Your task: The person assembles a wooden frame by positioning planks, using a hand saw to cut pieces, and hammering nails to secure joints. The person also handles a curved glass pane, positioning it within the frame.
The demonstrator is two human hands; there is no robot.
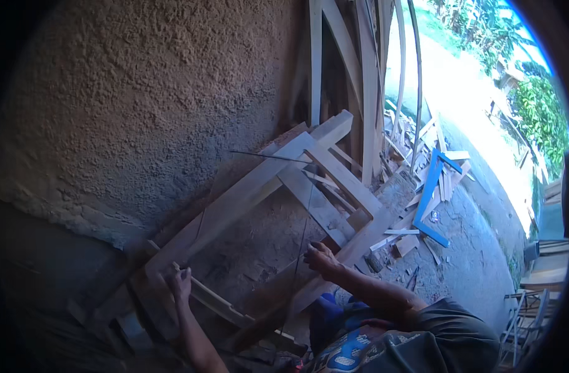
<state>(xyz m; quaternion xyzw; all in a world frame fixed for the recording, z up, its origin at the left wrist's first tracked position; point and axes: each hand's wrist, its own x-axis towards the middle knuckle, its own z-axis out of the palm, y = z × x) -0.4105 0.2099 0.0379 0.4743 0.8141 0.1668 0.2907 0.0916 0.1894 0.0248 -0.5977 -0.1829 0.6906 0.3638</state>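
Note:
A pale rectangular wooden frame lies slanted in front of me, resting on other timber. At its near left corner is my left hand, its fingers bent and closed; what they grip, if anything, is too small to make out. My right hand is closed at the frame's near right part, by a thin dark cord that hangs past its fingertips. Another thin dark strand crosses the frame's far corner. A crosspiece runs inside the frame near its right end.
A rough plastered wall rises on the left. Tall boards lean behind the frame. To the right, a blue angled piece lies over wood scraps and offcuts. A metal rack stands at the lower right.

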